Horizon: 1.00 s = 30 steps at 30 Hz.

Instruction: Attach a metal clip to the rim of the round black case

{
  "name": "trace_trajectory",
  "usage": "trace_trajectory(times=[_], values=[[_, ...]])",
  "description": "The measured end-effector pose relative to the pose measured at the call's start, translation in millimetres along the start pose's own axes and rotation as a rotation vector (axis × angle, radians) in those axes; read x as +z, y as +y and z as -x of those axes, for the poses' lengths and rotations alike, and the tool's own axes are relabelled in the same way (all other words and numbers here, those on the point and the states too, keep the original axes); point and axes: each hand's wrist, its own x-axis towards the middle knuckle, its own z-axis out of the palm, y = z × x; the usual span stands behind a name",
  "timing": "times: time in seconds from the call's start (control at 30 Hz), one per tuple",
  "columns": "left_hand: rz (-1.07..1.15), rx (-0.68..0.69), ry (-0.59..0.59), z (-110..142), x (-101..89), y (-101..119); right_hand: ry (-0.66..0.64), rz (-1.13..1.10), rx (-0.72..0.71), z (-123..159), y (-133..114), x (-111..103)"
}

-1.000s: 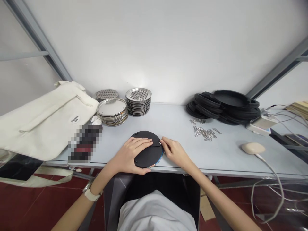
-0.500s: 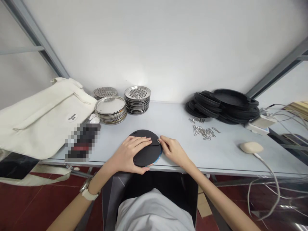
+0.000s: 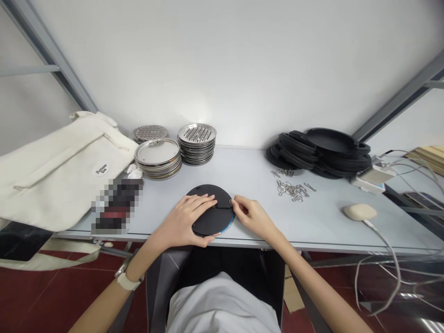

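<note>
A round black disc (image 3: 215, 221) with a blue and orange printed rim lies on the table near its front edge. My left hand (image 3: 183, 216) holds it from the left, fingers across the top and thumb along the near rim. At the disc's right edge, my right hand (image 3: 251, 215) is closed in a pinch on a small metal ring (image 3: 231, 201). The fingertips hide most of that ring, so I cannot tell how it is joined to the disc. Several small metal clips and rings (image 3: 293, 190) lie loose to the right.
Behind my left hand stand stacks of round metal grater plates (image 3: 196, 148) and shiny metal discs (image 3: 157, 157). Black round trays (image 3: 322, 150) are piled at the back right. A white bag (image 3: 65, 171) is at left; a cream charger (image 3: 360, 212) with a cable is at right.
The right hand's pinch shifts slightly at the disc's edge, with the ring staying at the fingertips. The left hand keeps its hold. The whole view drifts a little.
</note>
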Motion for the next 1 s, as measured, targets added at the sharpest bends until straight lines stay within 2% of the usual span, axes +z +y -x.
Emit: trace_trajectory(times=[0.23, 1.0], values=[[-0.014, -0.001, -0.014, 0.4, -0.6, 0.8, 0.003, -0.09, 0.022, -0.4, 1.1, -0.4], [-0.037, 0.013, -0.009, 1.3, -1.5, 0.8, -0.044, -0.02, 0.013, 0.7, 0.3, -4.6]])
